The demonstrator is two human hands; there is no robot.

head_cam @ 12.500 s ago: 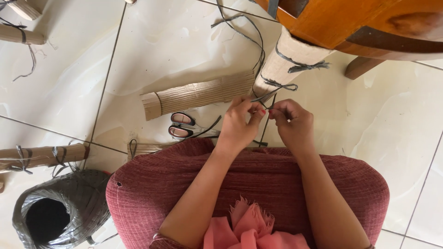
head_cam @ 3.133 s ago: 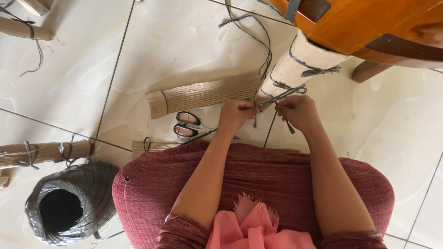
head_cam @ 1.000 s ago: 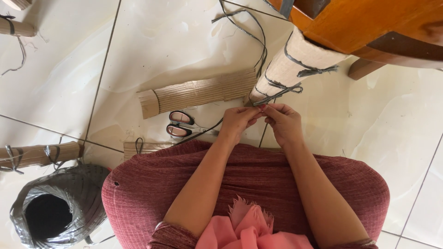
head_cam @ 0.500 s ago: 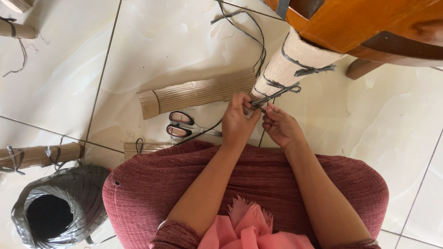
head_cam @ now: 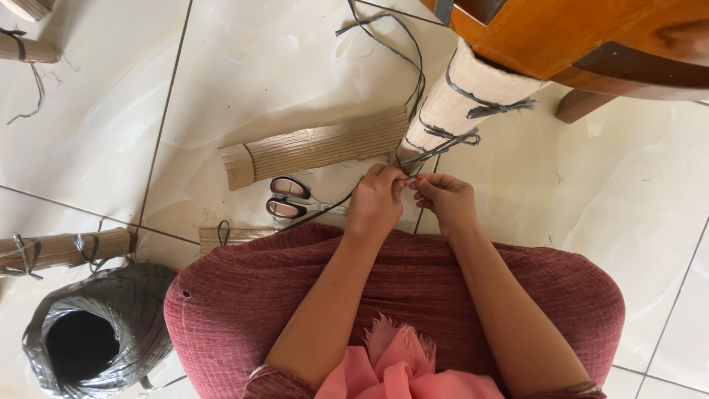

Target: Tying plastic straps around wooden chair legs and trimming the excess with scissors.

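Observation:
My left hand (head_cam: 375, 202) and my right hand (head_cam: 443, 201) meet fingertip to fingertip just below a furniture leg wrapped in corrugated cardboard (head_cam: 461, 96). Both pinch a thin grey cord (head_cam: 408, 179) between them. Grey cord ties (head_cam: 443, 142) circle the wrapped leg in two places, with knotted ends sticking out. The leg belongs to an orange-brown wooden piece of furniture (head_cam: 583, 37) at the top right. My knees are covered by dark red fabric (head_cam: 399, 295).
A flat strip of corrugated cardboard (head_cam: 317, 148) lies on the white floor tiles. Pink-handled scissors (head_cam: 292, 199) rest beside my left hand. A big roll of grey cord (head_cam: 88, 332) sits bottom left, near another tied cardboard-wrapped leg (head_cam: 66, 247).
My hands have pulled back a little from the wrapped leg toward my knees and now pinch the cord lower down. Earlier they pulled the cord ends apart at the lower tie.

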